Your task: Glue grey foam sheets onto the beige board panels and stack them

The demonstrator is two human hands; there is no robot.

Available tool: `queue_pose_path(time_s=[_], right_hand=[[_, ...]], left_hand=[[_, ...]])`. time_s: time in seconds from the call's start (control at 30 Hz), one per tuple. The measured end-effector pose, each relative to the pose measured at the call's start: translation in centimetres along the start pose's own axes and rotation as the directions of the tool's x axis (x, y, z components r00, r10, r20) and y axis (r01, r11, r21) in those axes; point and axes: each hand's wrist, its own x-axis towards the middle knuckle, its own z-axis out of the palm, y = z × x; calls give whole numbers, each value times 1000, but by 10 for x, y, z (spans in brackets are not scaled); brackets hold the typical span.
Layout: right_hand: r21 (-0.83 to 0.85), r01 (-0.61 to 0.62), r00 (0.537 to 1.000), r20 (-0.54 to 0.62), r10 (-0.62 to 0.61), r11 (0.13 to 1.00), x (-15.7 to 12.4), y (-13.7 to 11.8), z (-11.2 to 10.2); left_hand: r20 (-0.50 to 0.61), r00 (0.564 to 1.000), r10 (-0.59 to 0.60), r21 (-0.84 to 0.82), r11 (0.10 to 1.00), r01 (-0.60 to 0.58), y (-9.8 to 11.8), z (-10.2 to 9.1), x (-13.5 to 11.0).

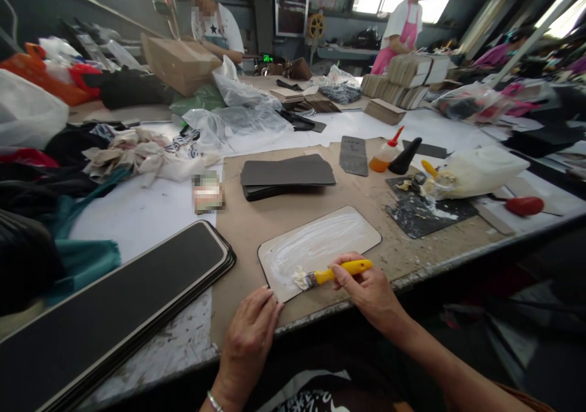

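My right hand (368, 287) is closed around the yellow handle of a paintbrush (336, 271). White paste coats its bristles, which touch the near left part of a beige rounded panel (320, 241) with a dark edge. Streaky white paste covers much of that panel's upper face. At the panel's near corner rest the fingertips of my left hand (251, 332), the fingers stretched out and close together. Beyond the panel lies a stack of dark grey rounded panels (288, 173).
Long black boards (114, 302) are stacked at left. On the right, a paste-smeared black sheet (425, 207) lies by a whitish plastic jug (485, 171). A red-tipped glue bottle (385, 152) stands farther back. Two people stand across the table, whose front edge (439, 268) is near me.
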Motion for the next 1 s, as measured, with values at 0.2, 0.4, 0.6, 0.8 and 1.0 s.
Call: queue_pose_path(time_s=[0.2, 0.4, 0.6, 0.8, 1.0], right_hand=[[-180, -105, 947, -320, 43, 978, 23, 32, -76], [-394, -61, 914, -392, -108, 917, 32, 41, -106], [-505, 10, 915, -343, -211, 863, 23, 34, -94], [-213, 17, 982, -183, -57, 977, -3, 13, -43], [122, -43, 995, -90, 54, 992, 5, 3, -12]], left_hand=[[-14, 999, 40, -11, 999, -40, -2, 0, 2], [-21, 998, 51, -5, 999, -52, -4, 1, 1], [0, 998, 70, 4, 998, -70, -5, -1, 0], [4, 996, 92, 0, 996, -92, -5, -1, 0], [20, 994, 106, 44, 993, -106, -9, 1, 0]])
